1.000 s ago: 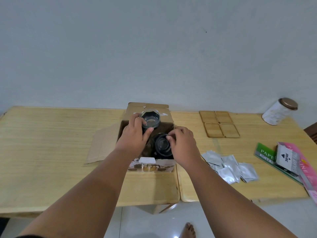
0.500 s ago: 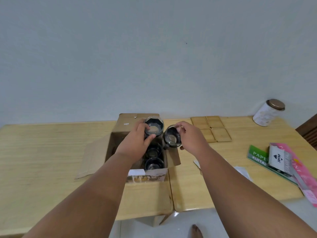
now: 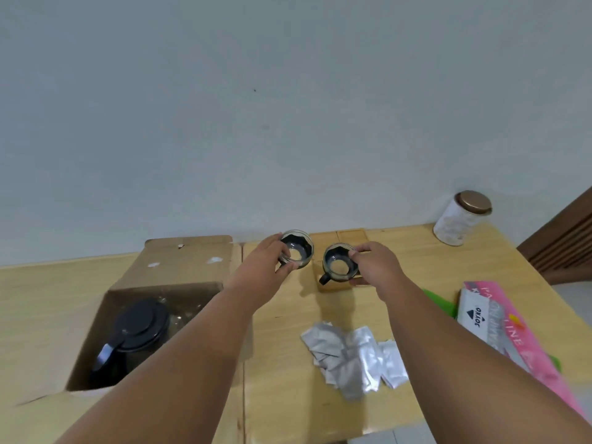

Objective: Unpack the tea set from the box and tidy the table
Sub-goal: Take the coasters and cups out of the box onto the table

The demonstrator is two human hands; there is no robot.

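Left hand (image 3: 262, 267) fingers curl round one glass cup (image 3: 296, 254), right hand (image 3: 378, 267) fingers pinch second cup (image 3: 338, 264) by its rim above wooden coasters (image 3: 350, 236) at 12 o'clock on the counter (image 3: 288, 395); open box (image 3: 179, 267) at 8 o'clock holds a black-lidded teapot (image 3: 137, 331).

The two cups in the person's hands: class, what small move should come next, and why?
Probably lower the cup in the right hand onto the wooden coaster beneath it and let go: it hangs right over that coaster.
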